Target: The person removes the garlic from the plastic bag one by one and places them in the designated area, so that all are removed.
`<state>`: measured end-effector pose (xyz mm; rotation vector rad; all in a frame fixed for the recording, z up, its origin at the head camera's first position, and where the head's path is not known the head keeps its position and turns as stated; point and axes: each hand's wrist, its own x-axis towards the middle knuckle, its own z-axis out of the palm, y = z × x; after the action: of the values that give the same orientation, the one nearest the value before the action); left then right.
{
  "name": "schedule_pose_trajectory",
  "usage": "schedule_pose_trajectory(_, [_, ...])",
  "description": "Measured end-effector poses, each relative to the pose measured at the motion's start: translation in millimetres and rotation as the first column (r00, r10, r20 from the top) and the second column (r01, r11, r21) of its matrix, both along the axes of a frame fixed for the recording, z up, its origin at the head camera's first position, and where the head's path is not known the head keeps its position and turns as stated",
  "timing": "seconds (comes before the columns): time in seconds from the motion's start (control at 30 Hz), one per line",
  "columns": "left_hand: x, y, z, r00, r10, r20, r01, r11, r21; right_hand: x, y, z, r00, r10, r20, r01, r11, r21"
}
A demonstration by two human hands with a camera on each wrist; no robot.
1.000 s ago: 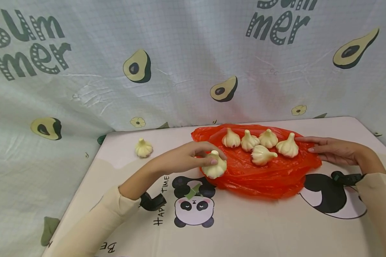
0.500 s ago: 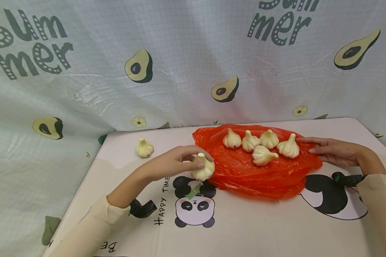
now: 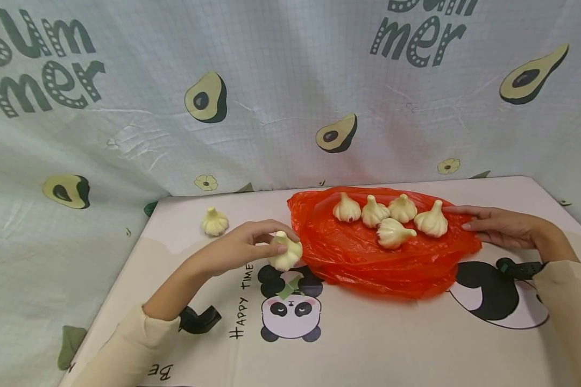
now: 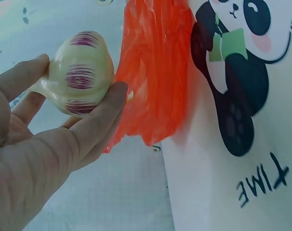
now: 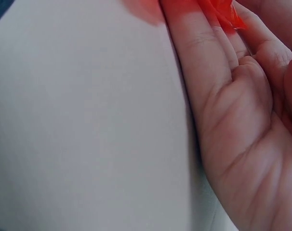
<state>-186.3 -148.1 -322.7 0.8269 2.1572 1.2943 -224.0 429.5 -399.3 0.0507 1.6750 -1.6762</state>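
Note:
My left hand point(image 3: 239, 244) holds a garlic bulb point(image 3: 287, 252) between thumb and fingers, just left of a red plastic bag point(image 3: 353, 263). In the left wrist view the bulb point(image 4: 81, 77) shows purple streaks on its base. Spread on the table, the bag bears several more garlic bulbs point(image 3: 432, 219), most standing stem up and one lying on its side point(image 3: 394, 234). At the bag's right edge rests my right hand point(image 3: 508, 227), fingers fairly straight and touching the plastic. Red plastic covers some of its fingertips in the right wrist view.
Another garlic bulb point(image 3: 215, 222) stands alone at the table's far left. The table cover point(image 3: 368, 344) has printed pandas and lettering. Behind the table hangs a pale curtain point(image 3: 271, 64) with avocado prints.
My left hand has moved left with the garlic bulb, from over the bag's left edge to beside it. The right hand stays at the bag's right edge.

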Motion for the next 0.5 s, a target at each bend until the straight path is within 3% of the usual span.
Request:
schedule_pose_trajectory(0.3, [-1.6, -13.1, -6.9, 0.998, 0.065, 0.018, -0.065, 0.998, -0.007, 1.6, 1, -1.9, 0.999, 0.007, -0.038, -0.006, 0.999, 0.033])
schedule_pose_trajectory(0.5, [-2.5, -19.4, -10.5, 0.995, 0.097, 0.03, -0.097, 0.995, -0.011, 0.8, 0, -2.4, 1.0, -0.022, -0.02, 0.022, 0.999, 0.027])
